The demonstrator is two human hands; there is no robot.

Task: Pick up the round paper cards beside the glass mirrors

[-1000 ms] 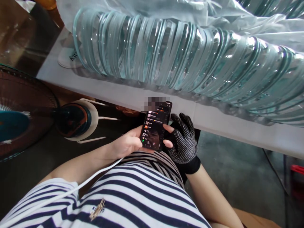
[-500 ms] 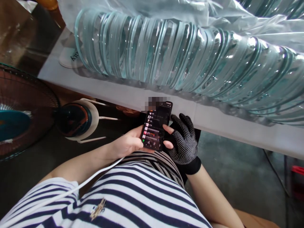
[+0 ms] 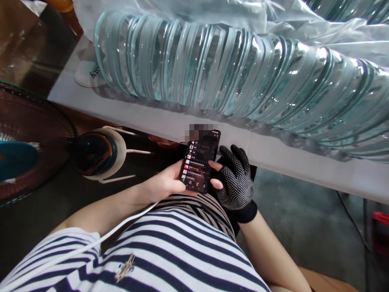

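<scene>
A black smartphone (image 3: 200, 162) is tilted toward me, its dark screen lit with a list of small pictures and text. My bare left hand (image 3: 168, 180) is closed around its lower left side, thumb along the edge. At the phone's right edge is my right hand (image 3: 235, 182), in a black glove with white dots; its thumb and index fingertips stick out bare. The index fingertip is over or on the screen's right side; whether it touches I cannot tell. The other gloved fingers are loosely curled and apart, holding nothing.
Beyond the phone, a long row of clear glass lids or dishes (image 3: 194, 69) stands on edge on a white table (image 3: 146, 117), with plastic sheeting (image 3: 231, 10) behind. A caged fan (image 3: 30, 142) is at left. A white cable (image 3: 127, 221) crosses my striped shirt.
The list on the phone's screen has shifted slightly. My right hand has moved very little, and my left hand keeps the phone in the same place.
</scene>
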